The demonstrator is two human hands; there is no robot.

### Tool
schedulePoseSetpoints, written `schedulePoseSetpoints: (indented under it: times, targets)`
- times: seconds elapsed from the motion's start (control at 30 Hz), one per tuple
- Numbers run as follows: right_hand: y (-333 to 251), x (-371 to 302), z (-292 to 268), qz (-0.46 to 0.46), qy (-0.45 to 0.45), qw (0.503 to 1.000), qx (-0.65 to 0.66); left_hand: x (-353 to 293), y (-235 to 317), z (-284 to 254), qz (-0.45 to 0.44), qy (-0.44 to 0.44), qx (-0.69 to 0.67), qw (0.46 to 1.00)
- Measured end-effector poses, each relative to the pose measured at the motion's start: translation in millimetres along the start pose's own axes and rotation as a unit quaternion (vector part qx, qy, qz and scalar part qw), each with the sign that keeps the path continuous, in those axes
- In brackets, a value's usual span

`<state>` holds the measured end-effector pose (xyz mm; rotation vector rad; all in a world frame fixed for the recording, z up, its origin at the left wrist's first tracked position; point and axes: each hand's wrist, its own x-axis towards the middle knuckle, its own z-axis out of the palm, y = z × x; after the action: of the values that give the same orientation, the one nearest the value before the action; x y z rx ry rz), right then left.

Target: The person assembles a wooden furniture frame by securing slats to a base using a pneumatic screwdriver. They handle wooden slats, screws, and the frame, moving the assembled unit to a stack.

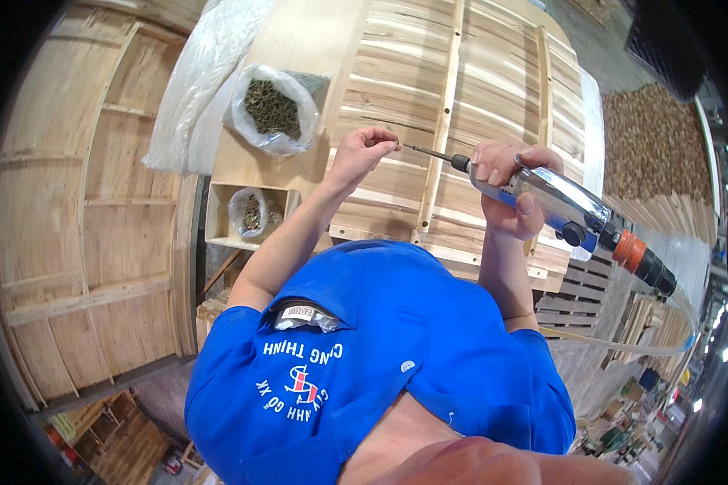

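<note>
Close against my chest, my right hand (505, 190) is wrapped tight around the silver barrel of a pneumatic screwdriver (558, 206), its orange coupling trailing away behind the hand to an air hose (623, 343). I judge I hold it nearly level so the long bit (429, 152) points straight at my other hand. My left hand (364, 153) is pinched narrow, thumb and fingertips closed on a small screw (397, 144) that sits right at the tip of the bit, steadied there so the two meet in line. Just beyond both hands lies the slatted wooden panel (477, 81), with a thin batten (441, 121) running across it under the bit; I can make out holes along that strip. Past my left hand, a clear plastic bag (273, 109) stands open on the wood, full of dark screws. Nearer my left forearm, a wooden box (234, 214) holds a smaller bag (251, 212) of what looks like the same fasteners, within easy reach.
</note>
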<state>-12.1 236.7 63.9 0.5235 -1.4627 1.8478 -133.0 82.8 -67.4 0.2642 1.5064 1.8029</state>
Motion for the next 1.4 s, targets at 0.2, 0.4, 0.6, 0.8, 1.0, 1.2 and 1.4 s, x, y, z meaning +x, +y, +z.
schedulePoseSetpoints:
  times: [0.2, 0.4, 0.6, 0.8, 1.0, 1.2, 1.4]
  targets:
    - [10, 4, -29, 0.019, 0.029, 0.999, 0.002, 26, 0, 27, 0.022, -0.002, 0.067, 0.997]
    - [26, 6, -37, 0.044, 0.08, 0.996, 0.0, 42, -2, 29, 0.028, -0.003, 0.067, 0.997]
    - [46, 9, -48, 0.068, 0.089, 0.994, -0.002, 55, 2, 39, -0.052, -0.033, -0.004, 0.998]
    - [78, 20, -73, 0.081, 0.111, 0.988, -0.064, 92, 6, 55, -0.136, -0.098, -0.074, 0.983]
    - [112, 49, -107, 0.167, 0.129, 0.963, -0.165, 137, -3, 63, -0.166, -0.154, -0.064, 0.972]
    - [143, 57, -119, 0.195, 0.119, 0.955, -0.191, 159, -17, 57, -0.186, -0.153, -0.068, 0.968]
    - [176, 52, -127, 0.232, 0.131, 0.943, -0.201, 162, -31, 46, -0.212, -0.036, -0.203, 0.955]
